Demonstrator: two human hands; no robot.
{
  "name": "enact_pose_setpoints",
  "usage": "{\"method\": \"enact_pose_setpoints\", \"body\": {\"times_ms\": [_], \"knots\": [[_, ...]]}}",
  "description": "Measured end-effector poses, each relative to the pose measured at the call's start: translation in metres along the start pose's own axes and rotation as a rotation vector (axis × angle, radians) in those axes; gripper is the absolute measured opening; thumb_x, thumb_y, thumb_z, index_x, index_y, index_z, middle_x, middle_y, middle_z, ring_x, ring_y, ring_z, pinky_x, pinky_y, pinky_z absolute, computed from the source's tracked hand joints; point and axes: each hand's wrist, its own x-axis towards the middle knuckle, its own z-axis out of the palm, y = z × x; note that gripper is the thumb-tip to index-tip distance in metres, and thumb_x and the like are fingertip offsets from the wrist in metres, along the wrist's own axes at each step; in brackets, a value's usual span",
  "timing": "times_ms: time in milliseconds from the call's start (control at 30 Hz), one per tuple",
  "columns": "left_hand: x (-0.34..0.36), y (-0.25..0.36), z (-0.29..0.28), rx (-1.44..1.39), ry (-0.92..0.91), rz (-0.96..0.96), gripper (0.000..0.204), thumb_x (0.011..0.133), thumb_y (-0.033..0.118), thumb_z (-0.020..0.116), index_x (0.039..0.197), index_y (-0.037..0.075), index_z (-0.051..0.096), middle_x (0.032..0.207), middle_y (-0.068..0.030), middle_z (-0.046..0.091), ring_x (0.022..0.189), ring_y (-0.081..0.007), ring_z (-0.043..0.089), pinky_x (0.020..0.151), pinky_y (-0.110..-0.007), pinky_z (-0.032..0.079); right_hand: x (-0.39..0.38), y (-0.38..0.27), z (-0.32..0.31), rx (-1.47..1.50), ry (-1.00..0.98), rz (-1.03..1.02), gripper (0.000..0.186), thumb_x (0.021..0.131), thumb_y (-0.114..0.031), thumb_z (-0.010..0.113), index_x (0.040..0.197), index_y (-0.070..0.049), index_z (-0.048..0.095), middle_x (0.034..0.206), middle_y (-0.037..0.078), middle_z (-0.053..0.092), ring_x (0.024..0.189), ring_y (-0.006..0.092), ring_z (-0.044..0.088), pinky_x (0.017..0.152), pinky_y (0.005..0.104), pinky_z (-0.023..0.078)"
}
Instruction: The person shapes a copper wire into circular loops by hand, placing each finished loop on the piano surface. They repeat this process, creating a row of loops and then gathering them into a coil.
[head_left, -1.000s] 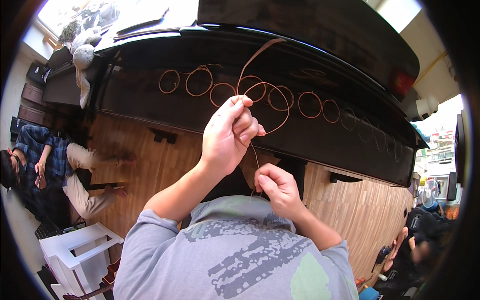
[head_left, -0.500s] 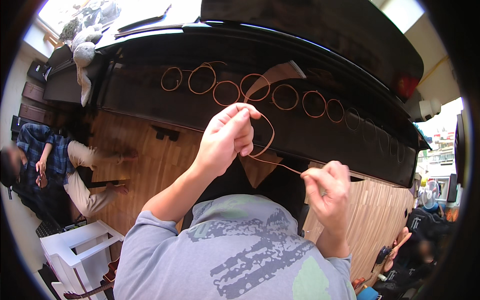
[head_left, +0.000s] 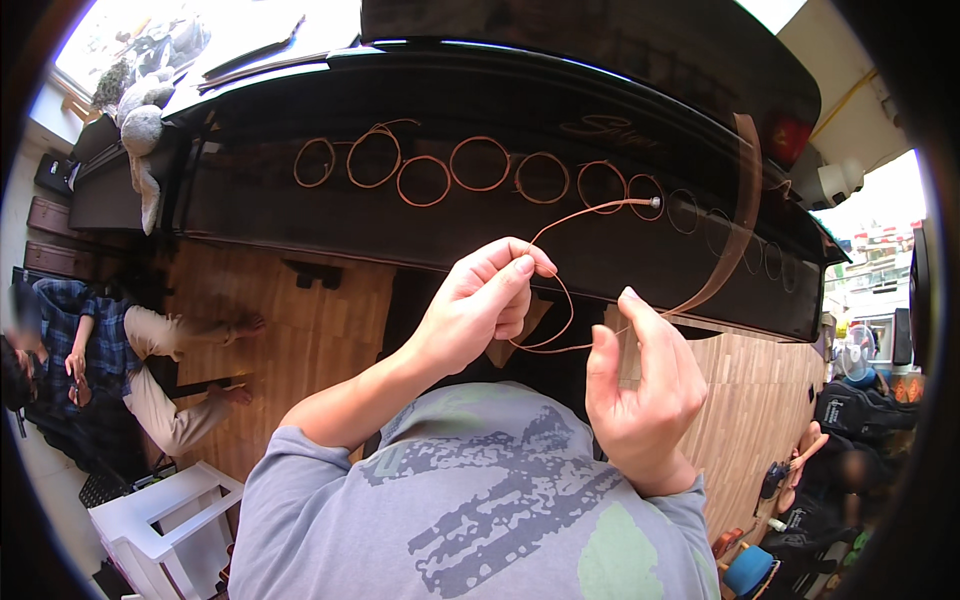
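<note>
While the left hand (head_left: pixel 475 312) pinches one copper-coloured wire (head_left: pixel 623 203), the right hand (head_left: pixel 648 395) is spread, seven copper-coloured coils (head_left: pixel 480 189) beyond.

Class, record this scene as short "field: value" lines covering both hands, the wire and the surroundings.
Left hand: pinching a copper-coloured wire
Right hand: open, thumb and fingers apart; contact with the wire unclear
Wire: curves between the hands; one end has a small silvery tip
Coils: in a row against a black panel
Floor: wooden
</note>
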Motion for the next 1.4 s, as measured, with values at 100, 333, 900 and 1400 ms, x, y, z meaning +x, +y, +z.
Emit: {"method": "enact_pose_setpoints", "body": {"times_ms": [100,333,900,1400], "knots": [[0.001,0.0,0.008,-0.048,-0.038,0.0,0.018,0.104,0.019,0.044,0.105,0.004,0.055,0.062,0.0074,0.033,0.053,-0.0026,0.027,0.048,-0.02,0.026,-0.004,0.001,0.003,0.075,0.049,0.008,0.035,0.081,-0.015,0.076,0.104,0.009,0.063,0.092,0.019,0.069,0.079,0.0295,0.07,0.067,0.0332,0.058],[-0.001,0.0,0.021,-0.003,-0.142,0.113,0.017,0.104,0.018,0.043,0.108,0.004,0.051,0.068,0.006,0.041,0.055,-0.0014,0.031,0.049,-0.019,0.028,0.005,0.002,0.018,0.328,-0.031,0.094,0.042,0.088,-0.008,0.068,0.127,0.003,0.056,0.117,0.016,0.066,0.099,0.0235,0.068,0.073,0.029,0.055],[-0.008,0.013,0.041,0.126,-0.12,0.391,0.011,0.101,0.007,0.043,0.111,0.006,0.038,0.083,0.0028,0.044,0.07,-0.0023,0.036,0.062,-0.018,0.033,0.036,-0.005,0.016,0.674,-0.082,0.153,0.024,0.091,-0.002,0.056,0.113,0.005,0.064,0.088,0.016,0.066,0.072,0.023,0.064,0.066,0.0309,0.052],[-0.009,0.042,0.041,1.415,0.181,0.904,0.026,0.081,0.004,0.073,0.096,0.004,0.052,0.086,-0.0079,0.061,0.081,-0.0207,0.06,0.074,-0.027,0.049,0.048,0.006,0.023,0.886,-0.13,0.221,0.022,0.096,-0.009,0.055,0.112,0.003,0.066,0.088,0.011,0.07,0.078,0.012,0.066,0.068,0.0247,0.051]]}}
